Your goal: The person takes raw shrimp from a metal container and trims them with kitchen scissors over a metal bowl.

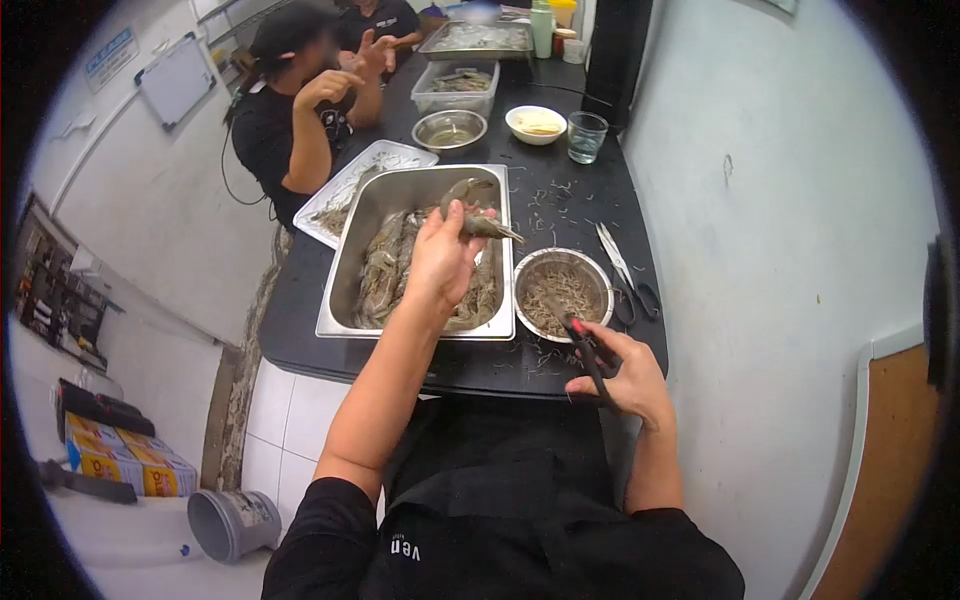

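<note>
My left hand (445, 255) is closed around a grey raw shrimp (487, 228), raised over a deep steel pan (328, 310). Rows of whole shrimp (380, 275) lie inside that pan. On the right, my right hand (632, 380) grips a pair of scissors (590, 362) with black and red handles. Their blades point down over a round steel bowl (607, 285) that holds a heap of thin shrimp trimmings (560, 290); the blade tips are hard to make out. The shrimp and the scissors are apart.
Another pair of scissors (618, 262) lies right of the bowl. Trimmings litter the black table (545, 205). Farther back are a foil-lined tray (395, 155), a steel bowl (450, 130), a white bowl (536, 125), a glass (586, 137) and a plastic tub (455, 100). Two people are at the far left.
</note>
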Tool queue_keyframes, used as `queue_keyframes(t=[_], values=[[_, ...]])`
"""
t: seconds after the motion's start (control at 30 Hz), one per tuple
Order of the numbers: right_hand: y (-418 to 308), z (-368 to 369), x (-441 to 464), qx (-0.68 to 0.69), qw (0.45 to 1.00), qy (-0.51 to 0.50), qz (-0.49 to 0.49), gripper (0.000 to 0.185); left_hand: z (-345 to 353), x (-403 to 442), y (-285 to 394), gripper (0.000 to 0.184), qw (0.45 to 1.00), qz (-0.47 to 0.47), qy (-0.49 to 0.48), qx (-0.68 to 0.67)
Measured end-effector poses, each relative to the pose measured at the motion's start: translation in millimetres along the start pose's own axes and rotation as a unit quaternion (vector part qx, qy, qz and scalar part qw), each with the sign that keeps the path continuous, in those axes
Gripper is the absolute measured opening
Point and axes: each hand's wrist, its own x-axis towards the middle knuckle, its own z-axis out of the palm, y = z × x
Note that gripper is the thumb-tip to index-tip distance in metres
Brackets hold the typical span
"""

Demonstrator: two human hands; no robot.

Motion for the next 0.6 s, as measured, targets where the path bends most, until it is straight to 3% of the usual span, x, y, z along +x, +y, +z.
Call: queue_keyframes(t=[0.17,0.27,0.6], values=[[-3.1,6.4,-2.2,-0.012,1.000,0.013,0.011,0.082,6.9,-4.6,-5.2,0.034,1.000,-0.015,0.001,0.017],[-5.7,3.6,-0.4,-0.152,0.985,0.086,0.002,0.083,4.3,-5.2,-12.3,0.033,0.999,-0.038,0.001,-0.003],[-8.0,-3.7,-1.2,-0.156,0.984,0.084,0.035,0.087,22.4,-28.4,-10.0,0.028,0.998,-0.052,-0.044,0.020]])
